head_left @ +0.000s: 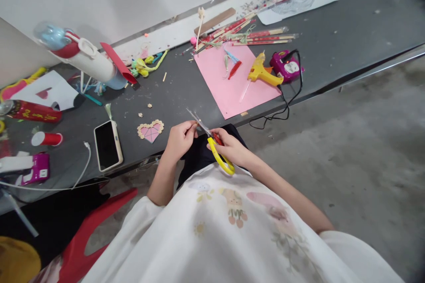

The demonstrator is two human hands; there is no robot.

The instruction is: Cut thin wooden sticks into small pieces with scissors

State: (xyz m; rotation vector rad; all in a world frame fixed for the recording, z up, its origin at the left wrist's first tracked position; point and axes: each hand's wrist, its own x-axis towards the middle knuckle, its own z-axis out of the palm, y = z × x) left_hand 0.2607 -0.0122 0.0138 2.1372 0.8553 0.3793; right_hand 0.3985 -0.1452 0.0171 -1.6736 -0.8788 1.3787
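The right hand point(231, 147) curls its fingers round the scissors point(214, 151), while the left hand point(180, 139) pinches a tiny piece point(197, 124) beside them, best held steady, fingertips clear.

One phone point(108, 146) seen, one can point(36, 111) and one spool point(48, 139) placed left of it, one heart point(151, 132) and one pair of scissors point(215, 152) right
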